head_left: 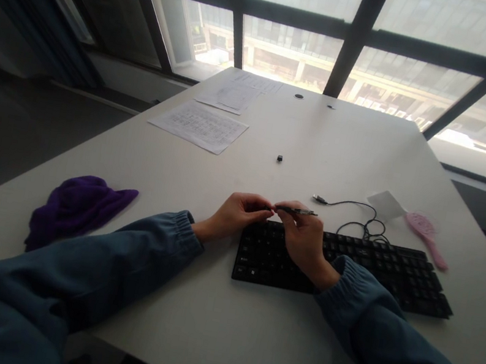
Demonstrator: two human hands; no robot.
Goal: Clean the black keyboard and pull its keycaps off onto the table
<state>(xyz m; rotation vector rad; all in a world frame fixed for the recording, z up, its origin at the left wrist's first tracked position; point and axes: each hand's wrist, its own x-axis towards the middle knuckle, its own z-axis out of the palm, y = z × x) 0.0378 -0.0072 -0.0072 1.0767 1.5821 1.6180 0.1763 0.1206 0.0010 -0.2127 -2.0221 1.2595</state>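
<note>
Above the upper left part of a black keyboard [372, 272], my right hand [305, 239] is closed round a slim dark pen [301, 211], whose one end sticks out to the right. My left hand [237, 215] is pinched shut close by, its fingertips meeting those of the right hand at the pen's other end. Whatever lies between the left fingers is too small and hidden to make out. A small black cube-like piece, perhaps a keycap [279, 158], lies on the white table [201, 318] beyond my hands.
At left lies a crumpled purple cloth [80, 207]. Printed sheets [201, 125] spread towards the far left edge. A USB cable [351, 202] coils behind the keyboard, near a pale sheet [387, 205] and a pink hairbrush [427, 236]. Windows stand behind the table.
</note>
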